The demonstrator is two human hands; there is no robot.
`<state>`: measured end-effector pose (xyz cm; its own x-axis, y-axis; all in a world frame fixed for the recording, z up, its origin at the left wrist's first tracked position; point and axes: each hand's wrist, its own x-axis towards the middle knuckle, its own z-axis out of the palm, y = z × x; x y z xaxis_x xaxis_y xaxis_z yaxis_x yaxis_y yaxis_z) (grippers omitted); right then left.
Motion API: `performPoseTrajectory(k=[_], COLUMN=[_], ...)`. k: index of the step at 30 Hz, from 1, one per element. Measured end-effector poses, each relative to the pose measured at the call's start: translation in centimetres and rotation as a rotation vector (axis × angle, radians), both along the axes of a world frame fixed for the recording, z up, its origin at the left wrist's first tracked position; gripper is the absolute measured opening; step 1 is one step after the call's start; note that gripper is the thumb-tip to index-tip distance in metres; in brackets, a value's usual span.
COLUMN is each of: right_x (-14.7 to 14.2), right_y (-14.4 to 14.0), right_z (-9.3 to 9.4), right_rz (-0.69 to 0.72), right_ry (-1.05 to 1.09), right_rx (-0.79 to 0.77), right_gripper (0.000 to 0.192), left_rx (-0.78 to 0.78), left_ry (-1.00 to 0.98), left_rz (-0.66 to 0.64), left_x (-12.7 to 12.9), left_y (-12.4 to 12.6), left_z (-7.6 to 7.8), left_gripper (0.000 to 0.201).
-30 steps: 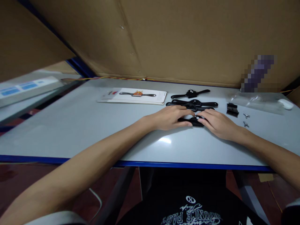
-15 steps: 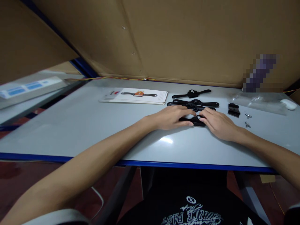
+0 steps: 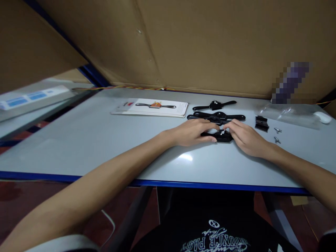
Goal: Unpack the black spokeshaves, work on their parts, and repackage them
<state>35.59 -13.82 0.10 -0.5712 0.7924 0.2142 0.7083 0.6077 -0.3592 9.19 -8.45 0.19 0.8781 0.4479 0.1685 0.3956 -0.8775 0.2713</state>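
Black spokeshave (image 3: 223, 138) between left hand (image 3: 191, 133) and right hand (image 3: 243, 137)
Left grips handle (image 3: 206, 134); right at silver screw (image 3: 223, 132), can't tell if closed; wing screws (image 3: 277, 140) right of right hand, more spokeshaves (image 3: 233, 117) beyond

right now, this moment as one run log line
left hand: holds black slim-handled tool | right hand: at its silver wing screw | to right: flat black plates, two loose silver wing screws
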Motion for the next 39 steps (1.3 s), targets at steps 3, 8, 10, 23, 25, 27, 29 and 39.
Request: performPoseTrajectory(k=[3,8,10,23,25,27,29,39], right_x=[-0.14,-0.24,-0.22,0.12,0.15,0.14,0.09,-0.07], right_y=[-0.3,-0.45,-0.48,0.34,0.39,0.41,0.4,0.42], right_z=[0.41,0.67,0.66,0.32,0.36,0.41,0.42,0.45], right_rz=[-0.017,0.005,0.016,0.082,0.08,0.076,0.061,0.01], right_ry=[0.041,0.058,0.054,0.019,0.03,0.044,0.047,0.048], right_rx=[-0.011,-0.001,0.003,0.083,0.076,0.069,0.066,0.066], right_gripper=[0.026,0.024,0.027,0.028,0.027,0.025,0.024,0.02], left_rx=[0.0,0.015,0.02,0.013,0.013,0.018,0.024,0.04], left_ry=[-0.001,-0.005,-0.011,0.011,0.014,0.017,0.017,0.002], left_rz=[-0.003,-0.009,-0.013,0.014,0.016,0.017,0.015,0.002], left_x=[0.04,-0.02,-0.02,0.19,0.18,0.15,0.13,0.06], left_y=[0.03,0.1,0.1,-0.19,-0.18,-0.18,-0.16,0.03], left_z=[0.04,-0.09,-0.13,0.1,0.11,0.12,0.1,-0.2], left_gripper=[0.057,0.06,0.059,0.051,0.051,0.051,0.052,0.056])
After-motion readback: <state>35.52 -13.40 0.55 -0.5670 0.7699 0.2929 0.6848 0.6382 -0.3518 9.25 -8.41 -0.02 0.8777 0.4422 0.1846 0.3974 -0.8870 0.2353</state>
